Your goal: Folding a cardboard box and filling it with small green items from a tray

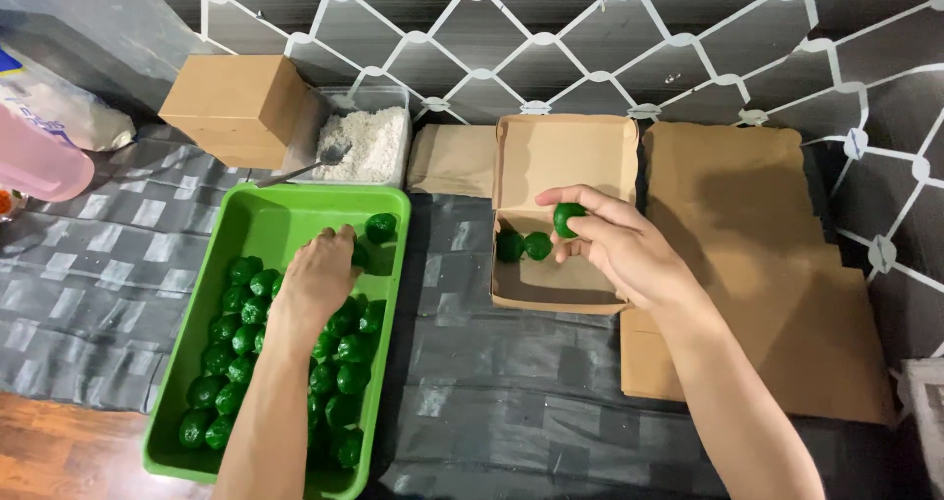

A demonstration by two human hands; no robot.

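My right hand (pixel 618 244) holds one small green ball (pixel 567 219) just above an open brown cardboard box (pixel 565 156). Two more green balls (pixel 523 245) lie inside that box at its left side. My left hand (pixel 317 276) reaches palm down into a bright green plastic tray (pixel 258 221) that holds several wrapped green balls (pixel 234 362). Its fingers rest on the balls near the tray's middle, and whether they grip one is hidden. One green ball (pixel 381 227) lies apart near the tray's far right corner.
A clear tub of white powder (pixel 366 144) with a spoon (pixel 305 169) stands behind the tray, beside a closed brown box (pixel 234 105). Flat cardboard sheets (pixel 757 254) lie to the right. A pink container (pixel 39 161) and a white bag (pixel 69 112) sit at far left.
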